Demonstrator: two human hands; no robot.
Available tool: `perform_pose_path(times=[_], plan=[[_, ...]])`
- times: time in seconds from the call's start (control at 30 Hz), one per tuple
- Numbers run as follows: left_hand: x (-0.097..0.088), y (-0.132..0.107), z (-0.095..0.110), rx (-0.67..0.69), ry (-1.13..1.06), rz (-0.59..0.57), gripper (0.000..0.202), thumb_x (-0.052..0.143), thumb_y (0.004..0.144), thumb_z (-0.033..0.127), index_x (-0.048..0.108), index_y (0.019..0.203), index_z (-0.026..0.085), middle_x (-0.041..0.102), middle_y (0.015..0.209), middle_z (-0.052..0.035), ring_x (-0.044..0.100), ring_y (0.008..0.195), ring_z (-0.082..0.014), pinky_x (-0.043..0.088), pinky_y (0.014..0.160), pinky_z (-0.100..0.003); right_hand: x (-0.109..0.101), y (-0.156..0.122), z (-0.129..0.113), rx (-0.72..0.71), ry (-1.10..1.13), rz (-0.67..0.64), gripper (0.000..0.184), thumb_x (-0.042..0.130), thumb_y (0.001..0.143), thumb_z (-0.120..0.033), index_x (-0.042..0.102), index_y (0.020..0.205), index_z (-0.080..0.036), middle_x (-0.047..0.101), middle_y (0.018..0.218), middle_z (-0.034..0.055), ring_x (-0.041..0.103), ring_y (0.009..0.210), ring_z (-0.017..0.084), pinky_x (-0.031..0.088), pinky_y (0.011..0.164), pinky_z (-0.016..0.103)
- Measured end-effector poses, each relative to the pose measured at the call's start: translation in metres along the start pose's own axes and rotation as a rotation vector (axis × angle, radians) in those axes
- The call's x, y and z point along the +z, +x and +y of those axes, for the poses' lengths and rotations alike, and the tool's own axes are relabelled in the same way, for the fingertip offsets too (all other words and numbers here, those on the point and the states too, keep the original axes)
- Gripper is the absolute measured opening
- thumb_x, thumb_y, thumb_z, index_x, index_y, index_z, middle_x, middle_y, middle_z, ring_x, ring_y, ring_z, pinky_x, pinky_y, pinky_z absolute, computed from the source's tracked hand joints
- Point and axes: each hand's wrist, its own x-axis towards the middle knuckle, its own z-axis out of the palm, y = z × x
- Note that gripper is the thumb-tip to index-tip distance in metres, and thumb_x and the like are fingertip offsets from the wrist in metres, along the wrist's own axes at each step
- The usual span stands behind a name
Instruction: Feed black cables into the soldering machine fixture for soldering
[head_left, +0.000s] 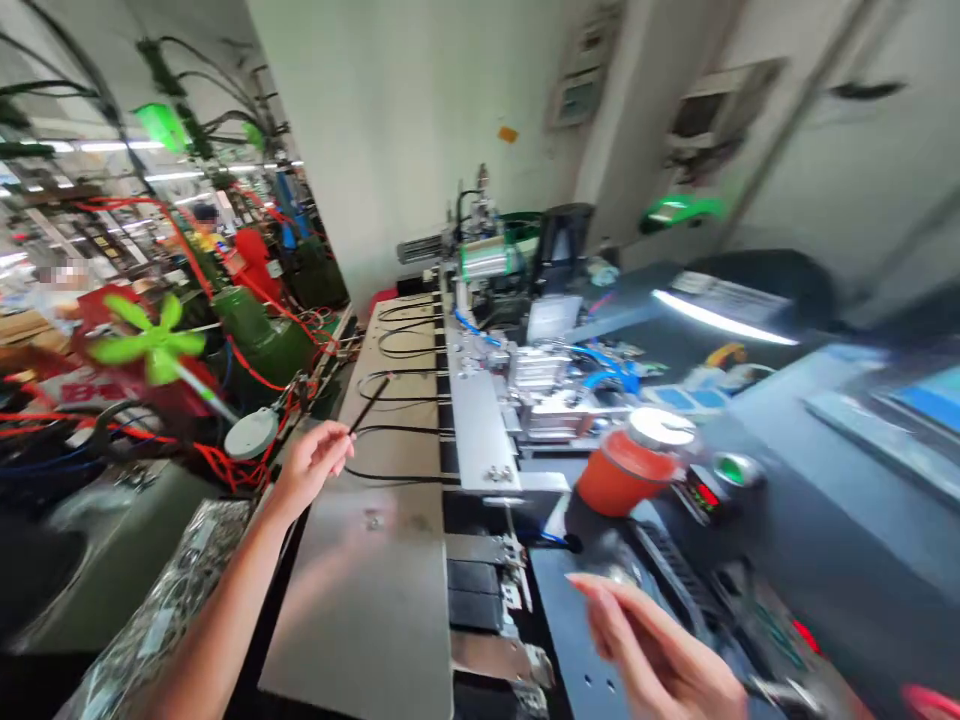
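My left hand (pixel 319 465) is closed in a pinch above the long metal plate (pixel 360 610). It holds a thin, dark, straight piece like a short cable end (pixel 370 404), tilted up and away with a small light tip. Under and beyond it, several black cable loops (pixel 401 478) lie across the plate, their ends reaching the rail on its right. My right hand (pixel 660 650) is low at the right, over the grey bench surface. Its thumb and fingertips are drawn together; whether anything small is between them is hidden. An orange jar with a white lid (pixel 619 470) stands beyond that hand.
Right of the plate runs a machine with metal blocks (pixel 540 370) and blue air tubes (pixel 615 370). A small box with a red display (pixel 705 492) sits beside the jar. At the left are a green fan (pixel 157 345) and red hoses (pixel 232 470). Other people are far back left.
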Motion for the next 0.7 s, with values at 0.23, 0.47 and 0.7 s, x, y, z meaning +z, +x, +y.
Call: perform_pose_path(times=[0.23, 0.47, 0.7], plan=[[0.068, -0.02, 0.042, 0.094, 0.238, -0.599, 0.022, 0.051, 0.091, 0.037, 0.064, 0.089, 0.019, 0.064, 0.073, 0.0003, 0.054, 0.061, -0.0112, 0.044, 0.06, -0.022, 0.029, 0.02, -0.033, 0.109, 0.281, -0.009, 0.018, 0.057, 0.091, -0.032, 0.066, 0.091, -0.018, 0.065, 0.068, 0.0021, 0.061, 0.054, 0.013, 0.051, 0.05, 0.021], [0.097, -0.017, 0.074, 0.016, 0.057, -0.865, 0.033, 0.044, 0.095, 0.042, 0.067, 0.103, 0.02, 0.066, 0.091, -0.0027, 0.06, 0.078, -0.014, 0.049, 0.071, -0.024, 0.034, 0.004, -0.025, -0.005, 0.239, 0.036, 0.012, 0.057, 0.091, -0.02, 0.062, 0.081, -0.019, 0.06, 0.07, 0.0001, 0.054, 0.06, 0.011, 0.045, 0.053, 0.021], [0.126, -0.022, 0.082, -0.006, -0.126, -0.802, 0.024, 0.057, 0.088, 0.037, 0.063, 0.082, 0.015, 0.058, 0.071, 0.0013, 0.051, 0.062, -0.0088, 0.041, 0.058, -0.019, 0.03, 0.0, -0.027, -0.034, 0.216, 0.055, 0.009, 0.057, 0.09, -0.015, 0.065, 0.089, -0.02, 0.063, 0.077, 0.0012, 0.058, 0.064, 0.012, 0.046, 0.056, 0.021]])
